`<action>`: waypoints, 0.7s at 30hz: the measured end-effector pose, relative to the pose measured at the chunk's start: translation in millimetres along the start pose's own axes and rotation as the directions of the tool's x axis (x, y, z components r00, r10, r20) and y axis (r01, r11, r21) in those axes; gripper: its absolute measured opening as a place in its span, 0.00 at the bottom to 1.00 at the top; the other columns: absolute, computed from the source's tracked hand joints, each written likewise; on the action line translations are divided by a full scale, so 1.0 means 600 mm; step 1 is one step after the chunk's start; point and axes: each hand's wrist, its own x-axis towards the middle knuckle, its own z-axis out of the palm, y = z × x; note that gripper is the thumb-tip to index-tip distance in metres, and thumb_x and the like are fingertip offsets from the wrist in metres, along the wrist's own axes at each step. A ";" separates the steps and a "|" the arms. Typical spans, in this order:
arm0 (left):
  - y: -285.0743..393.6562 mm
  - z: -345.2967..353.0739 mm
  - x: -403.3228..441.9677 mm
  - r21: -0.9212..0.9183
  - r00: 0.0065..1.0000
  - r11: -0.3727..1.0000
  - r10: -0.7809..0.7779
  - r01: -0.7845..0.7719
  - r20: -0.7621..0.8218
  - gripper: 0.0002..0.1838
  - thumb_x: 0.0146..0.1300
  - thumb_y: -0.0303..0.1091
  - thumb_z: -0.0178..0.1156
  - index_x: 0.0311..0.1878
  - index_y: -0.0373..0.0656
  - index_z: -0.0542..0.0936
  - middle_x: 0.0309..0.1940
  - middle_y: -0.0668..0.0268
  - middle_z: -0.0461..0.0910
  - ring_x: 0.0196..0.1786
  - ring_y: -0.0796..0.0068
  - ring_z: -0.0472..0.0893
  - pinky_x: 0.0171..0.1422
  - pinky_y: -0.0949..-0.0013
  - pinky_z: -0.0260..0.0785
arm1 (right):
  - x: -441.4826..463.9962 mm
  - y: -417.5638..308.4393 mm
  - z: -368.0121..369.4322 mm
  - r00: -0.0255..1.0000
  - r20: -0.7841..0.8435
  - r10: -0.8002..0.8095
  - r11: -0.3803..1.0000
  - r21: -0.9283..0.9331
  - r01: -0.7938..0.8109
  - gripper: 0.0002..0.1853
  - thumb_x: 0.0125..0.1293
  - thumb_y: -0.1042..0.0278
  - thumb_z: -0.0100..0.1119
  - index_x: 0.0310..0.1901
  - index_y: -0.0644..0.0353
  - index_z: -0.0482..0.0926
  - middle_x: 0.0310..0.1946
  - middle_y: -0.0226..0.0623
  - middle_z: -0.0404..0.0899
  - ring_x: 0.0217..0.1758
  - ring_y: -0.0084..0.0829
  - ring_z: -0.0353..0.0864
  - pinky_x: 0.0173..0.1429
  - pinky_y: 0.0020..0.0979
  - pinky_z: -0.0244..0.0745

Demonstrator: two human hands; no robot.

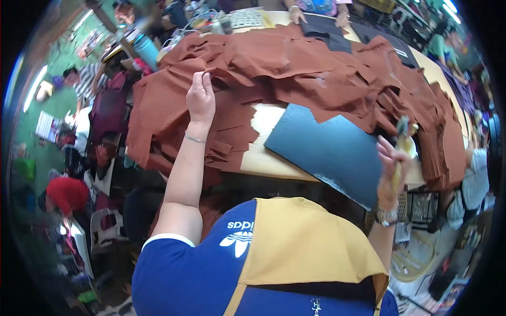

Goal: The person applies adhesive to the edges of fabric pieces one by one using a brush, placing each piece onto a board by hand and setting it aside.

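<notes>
My left hand [201,98] is raised over the table's left part, fingers pressed together at the edge of a piece of reddish-brown cloth [232,79]. The fingertips seem to pinch that edge. On the right, my right hand [389,168] holds a small yellow-handled tool [398,176] with a grey end pointing up and away; blur hides its exact kind. Beside this hand lies a dark blue-grey flat board [327,145], tilted across the table's front edge. Heaped brown cloth pieces surround the board's far side.
Cut brown pieces hang over the right edge of the pale wooden table [266,124]. Across it, another person's hands [299,16] rest near dark cloth [324,29]. A turquoise bottle [145,48] stands at the far left. Other people sit around the room.
</notes>
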 end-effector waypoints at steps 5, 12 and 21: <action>0.191 0.036 0.004 -0.329 0.972 0.941 0.145 -0.077 0.187 0.11 0.77 0.38 0.56 0.40 0.41 0.77 0.26 0.48 0.77 0.30 0.42 0.80 0.33 0.54 0.71 | 0.062 -0.029 0.121 0.862 0.356 -0.360 0.752 -0.437 0.494 0.31 0.54 0.62 0.81 0.50 0.55 0.66 0.66 0.54 0.76 0.61 0.50 0.81 0.61 0.37 0.76; 0.379 0.038 -0.082 -0.763 0.748 0.627 0.579 -0.155 0.324 0.06 0.67 0.30 0.67 0.40 0.41 0.79 0.30 0.54 0.81 0.32 0.53 0.84 0.36 0.60 0.76 | 0.125 0.012 0.173 0.903 0.317 -0.288 0.846 -0.358 0.396 0.26 0.52 0.75 0.75 0.48 0.55 0.68 0.57 0.45 0.82 0.51 0.48 0.84 0.54 0.37 0.79; 0.349 0.006 -0.018 -0.431 0.679 0.814 0.571 -0.391 0.462 0.11 0.57 0.25 0.65 0.45 0.43 0.82 0.38 0.57 0.82 0.41 0.53 0.84 0.45 0.58 0.77 | 0.072 -0.119 -0.025 0.887 0.115 -0.447 0.639 -0.653 0.406 0.18 0.55 0.88 0.59 0.43 0.57 0.69 0.45 0.42 0.88 0.42 0.32 0.87 0.48 0.29 0.80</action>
